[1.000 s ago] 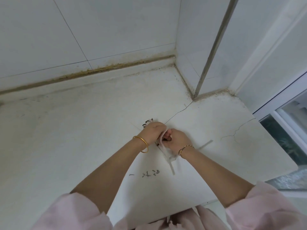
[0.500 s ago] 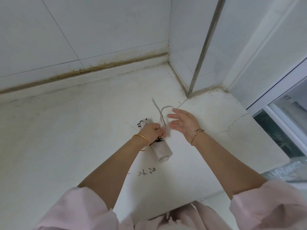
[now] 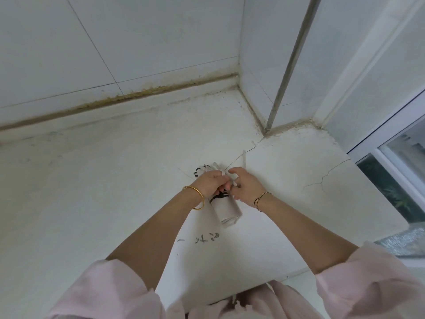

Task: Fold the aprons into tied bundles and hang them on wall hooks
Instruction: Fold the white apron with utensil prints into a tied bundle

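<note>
A rolled white apron bundle (image 3: pixel 226 209) with black print lies on the white counter (image 3: pixel 115 192), its near end pointing toward me. My left hand (image 3: pixel 212 183) is closed around the bundle's middle. My right hand (image 3: pixel 246 186) is right beside it, fingers curled at a thin white strap (image 3: pixel 243 158) that runs up from the bundle toward the wall corner. The far end of the roll shows above my left hand. Where the strap meets the bundle is hidden by my fingers.
White tiled walls meet in a corner (image 3: pixel 239 79) behind the counter. A metal strip (image 3: pixel 289 61) runs down the right wall. A window frame (image 3: pixel 391 143) stands at the right. Black marks (image 3: pixel 207 238) are on the counter near its front edge.
My right hand, raised with a loop of strap half a second ago, has come back down against the bundle. The strap now lies low and straight. My left hand has stayed on the roll.
</note>
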Tool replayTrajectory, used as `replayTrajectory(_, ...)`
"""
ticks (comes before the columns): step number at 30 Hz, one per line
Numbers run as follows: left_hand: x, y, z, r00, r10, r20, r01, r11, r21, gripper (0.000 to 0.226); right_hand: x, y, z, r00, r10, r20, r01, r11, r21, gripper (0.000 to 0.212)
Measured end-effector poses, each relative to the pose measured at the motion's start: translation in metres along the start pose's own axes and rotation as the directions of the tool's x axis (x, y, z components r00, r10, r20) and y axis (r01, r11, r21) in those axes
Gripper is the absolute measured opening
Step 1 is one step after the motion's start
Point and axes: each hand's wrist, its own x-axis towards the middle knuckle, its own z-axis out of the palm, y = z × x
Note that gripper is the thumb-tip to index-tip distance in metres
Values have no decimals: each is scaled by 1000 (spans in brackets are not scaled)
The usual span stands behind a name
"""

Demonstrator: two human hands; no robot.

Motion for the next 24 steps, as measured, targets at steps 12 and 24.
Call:
replayTrajectory(12, 8, 1, 2, 1000, 16, -11, -15, 996, 85, 19, -12, -15, -28, 962, 194, 192, -177, 979, -104, 11)
replayTrajectory(24, 3, -6, 7, 934, 351, 67, -338, 807, 484, 26, -2, 2, 1, 999, 24, -28, -11, 925, 381, 26)
